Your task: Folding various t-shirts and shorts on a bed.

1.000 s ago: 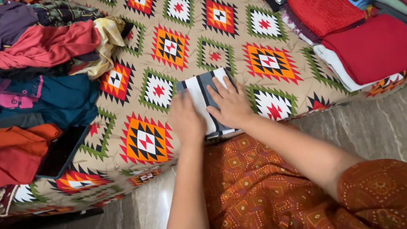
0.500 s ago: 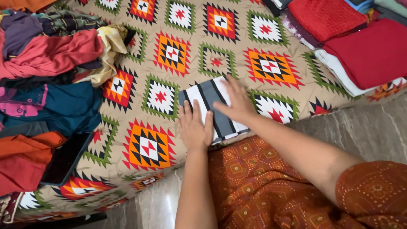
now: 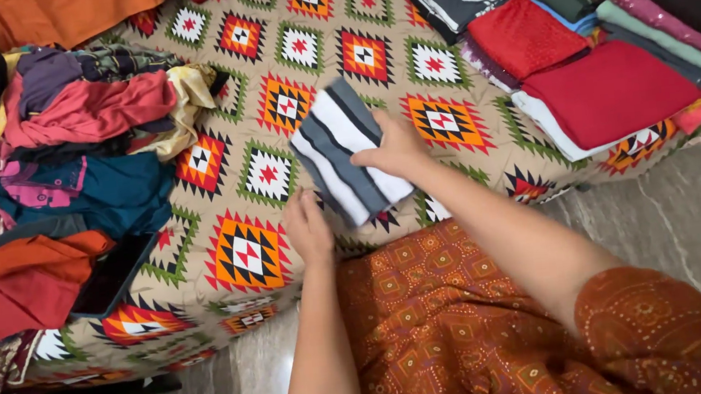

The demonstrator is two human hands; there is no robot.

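Observation:
A folded garment with grey, white and black stripes is lifted a little off the patterned bedspread. My right hand grips its right edge and holds it tilted. My left hand lies flat on the bedspread just below the garment's lower left corner, fingers loosely apart and holding nothing.
A heap of unfolded clothes covers the left side of the bed, with a dark flat tablet-like thing at its lower edge. Stacks of folded clothes, red ones on top, stand at the upper right. Grey stone floor lies at right.
Both hands pressed the striped garment flat on the bedspread before. Now my right hand has picked it up and moved it upward, while my left hand has come off it.

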